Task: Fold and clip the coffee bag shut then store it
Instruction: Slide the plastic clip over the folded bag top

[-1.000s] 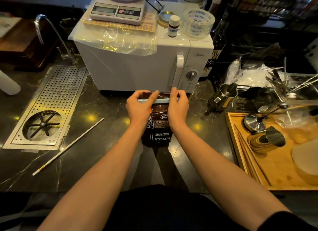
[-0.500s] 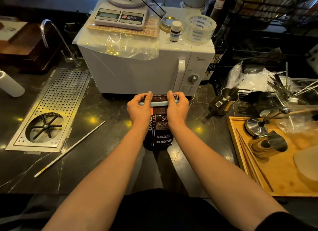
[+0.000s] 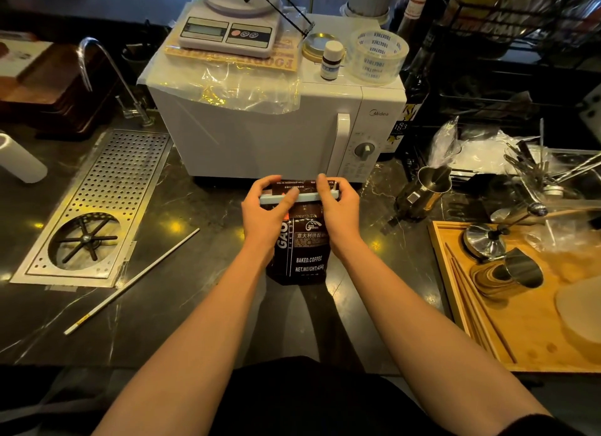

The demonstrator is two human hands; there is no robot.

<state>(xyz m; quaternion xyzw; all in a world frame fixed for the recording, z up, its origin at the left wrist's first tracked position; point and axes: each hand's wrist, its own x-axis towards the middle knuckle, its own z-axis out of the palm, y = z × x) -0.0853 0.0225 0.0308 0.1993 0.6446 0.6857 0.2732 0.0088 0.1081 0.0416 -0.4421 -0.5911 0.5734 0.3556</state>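
Head view: a dark brown coffee bag (image 3: 307,250) printed "BAKED.COFFEE" stands upright on the dark marble surface (image 3: 201,305), just in front of the white microwave (image 3: 276,136). Its top is folded over, and a pale blue sealing clip (image 3: 305,197) lies across the fold. The left hand (image 3: 267,212) pinches the clip's left end, thumb on the near side and fingers curled over the bag top. The right hand (image 3: 338,208) is closed around the clip's right end in the same way.

To the left of the microwave a perforated metal drip tray (image 3: 107,195) is set into the surface, with a thin white rod (image 3: 130,283) lying diagonally near it. To the right of the microwave stands a steel milk pitcher (image 3: 422,195), and beyond it a wooden tray (image 3: 533,322). On top of the microwave sit a kitchen scale (image 3: 227,32), a small bottle (image 3: 331,60) and a roll of tape (image 3: 377,55).
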